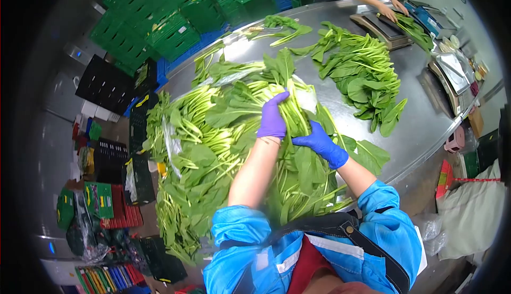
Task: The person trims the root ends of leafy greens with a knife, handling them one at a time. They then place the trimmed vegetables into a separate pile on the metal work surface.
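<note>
My left hand [273, 117], in a purple glove, is closed around the pale stem ends of a bunch of leafy greens [291, 117]. Lower down and to the right, my right hand [322, 146], in a blue glove, grips the same bunch around its stems and leaves. Below my hands the broad leaves hang toward me. A large heap of leafy greens [194, 158] spreads beneath and to the left of my forearms, with clear plastic film [171, 142] among the stems. Fingers on the far side of the bunch are partly hidden.
A second pile of greens [367, 75] lies on the steel table [412, 134]. Scales [450, 83] stand at the right edge. Across the table, a co-worker's hands [393, 10] handle greens beside another scale. Green crates [159, 22] are stacked at the back left.
</note>
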Motion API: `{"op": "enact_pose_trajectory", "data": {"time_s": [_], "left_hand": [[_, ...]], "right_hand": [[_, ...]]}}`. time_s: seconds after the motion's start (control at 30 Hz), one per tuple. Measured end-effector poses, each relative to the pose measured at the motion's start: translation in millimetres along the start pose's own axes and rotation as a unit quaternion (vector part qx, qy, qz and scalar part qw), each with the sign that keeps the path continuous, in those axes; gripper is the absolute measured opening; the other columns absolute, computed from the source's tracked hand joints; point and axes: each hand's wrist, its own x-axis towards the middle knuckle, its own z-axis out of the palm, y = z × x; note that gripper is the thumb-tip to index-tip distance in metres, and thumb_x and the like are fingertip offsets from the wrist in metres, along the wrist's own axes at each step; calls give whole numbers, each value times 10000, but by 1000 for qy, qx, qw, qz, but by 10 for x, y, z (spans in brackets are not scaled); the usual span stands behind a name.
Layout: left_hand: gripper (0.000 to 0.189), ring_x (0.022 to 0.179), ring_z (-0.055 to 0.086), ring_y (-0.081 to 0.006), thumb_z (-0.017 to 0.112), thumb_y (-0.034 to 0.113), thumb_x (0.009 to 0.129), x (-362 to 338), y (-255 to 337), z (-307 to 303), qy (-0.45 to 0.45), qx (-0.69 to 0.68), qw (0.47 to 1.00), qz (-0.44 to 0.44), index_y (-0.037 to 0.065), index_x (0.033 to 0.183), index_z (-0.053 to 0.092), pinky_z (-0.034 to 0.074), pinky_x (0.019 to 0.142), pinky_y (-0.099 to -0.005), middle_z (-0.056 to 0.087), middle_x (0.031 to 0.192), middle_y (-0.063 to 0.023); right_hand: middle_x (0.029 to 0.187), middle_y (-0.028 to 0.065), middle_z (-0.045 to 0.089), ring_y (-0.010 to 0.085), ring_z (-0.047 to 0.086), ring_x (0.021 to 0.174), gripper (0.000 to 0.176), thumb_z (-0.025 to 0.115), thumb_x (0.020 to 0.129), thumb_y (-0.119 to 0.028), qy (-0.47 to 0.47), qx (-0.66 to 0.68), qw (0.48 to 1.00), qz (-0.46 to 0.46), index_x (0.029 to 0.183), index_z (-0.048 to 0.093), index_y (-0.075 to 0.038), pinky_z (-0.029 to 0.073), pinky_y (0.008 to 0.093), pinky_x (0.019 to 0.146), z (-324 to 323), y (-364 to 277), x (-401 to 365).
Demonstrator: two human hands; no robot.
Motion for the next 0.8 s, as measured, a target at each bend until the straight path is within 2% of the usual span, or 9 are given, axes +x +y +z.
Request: {"op": "enact_pose_trajectory", "data": {"time_s": [0.13, 0.2, 0.27, 0.4, 0.47, 0.53, 0.63, 0.7, 0.8], "left_hand": [[365, 1050, 552, -181, 594, 154, 861, 322, -118, 227, -112, 94, 988, 48, 28, 1195, 516, 415, 923, -332, 588, 1131, -52], [406, 1091, 531, -187, 593, 176, 865, 306, -192, 217, -2, 151, 986, 77, 43, 1236, 495, 381, 947, -321, 558, 1190, -59], [428, 1101, 527, -190, 595, 192, 864, 256, -218, 17, -22, 173, 982, 67, 42, 1251, 491, 379, 949, -315, 540, 1224, -62], [558, 1111, 510, -156, 631, 277, 837, -9, -325, -507, -62, 305, 950, -7, -9, 1284, 459, 370, 966, -301, 556, 1202, -94], [528, 1095, 527, -153, 636, 262, 834, -227, -501, -738, -45, 329, 942, -43, -11, 1260, 485, 389, 951, -294, 568, 1188, -95], [499, 1080, 544, -151, 640, 247, 831, -338, -555, -892, -37, 355, 931, -77, -14, 1236, 510, 407, 936, -288, 581, 1175, -96], [554, 1189, 486, -201, 618, 190, 846, -441, -500, -950, -67, 313, 946, -55, -49, 1303, 417, 362, 1006, -310, 510, 1279, -132], [581, 1204, 465, -197, 637, 187, 833, -442, -415, -780, -60, 341, 938, 16, -37, 1316, 403, 356, 1010, -318, 488, 1303, -133], [651, 1272, 381, -207, 644, 178, 830, -403, -388, -676, -74, 386, 915, 92, -7, 1369, 328, 312, 1041, -349, 394, 1387, -136]], "right_hand": [[954, 53, 643, 147, 617, 807, 435, 711, 699, -78, 93, 185, 976, 65, 1110, 581, -18, 499, 282, 744, -440, -201, 98], [883, 61, 645, 165, 626, 707, 357, 700, 717, -120, 209, 183, 959, 54, 1042, 597, -16, 511, 294, 645, -757, -367, 217], [803, 57, 638, 170, 621, 672, 294, 694, 731, -148, 266, 152, 952, -3, 973, 610, -4, 509, 292, 622, -1311, -334, 477], [991, 89, 624, 193, 592, 846, 437, 705, 742, -198, 443, 2, 887, -134, 1099, 568, 14, 485, 318, 771, -2794, 363, 1255], [1156, 127, 571, 225, 553, 997, 601, 693, 772, -252, 422, -182, 872, -171, 1243, 465, 44, 437, 336, 887, -3286, 536, 1371], [1238, 228, 518, 291, 523, 1104, 739, 672, 792, -311, 566, -321, 759, -8, 1329, 346, 77, 387, 355, 951, -3431, 659, 1530], [1278, 239, 479, 303, 509, 1129, 806, 634, 817, -375, 509, -349, 783, -83, 1394, 251, 37, 369, 355, 967, -2582, 252, 1255], [1208, 139, 544, 260, 536, 1055, 651, 627, 824, -360, 319, -174, 929, -73, 1328, 389, -23, 396, 321, 921, -1868, 274, 987], [1076, 134, 611, 225, 570, 989, 353, 475, 915, -265, -14, 57, 985, 163, 1106, 582, 12, 395, 353, 936, -552, -93, 279]]}}
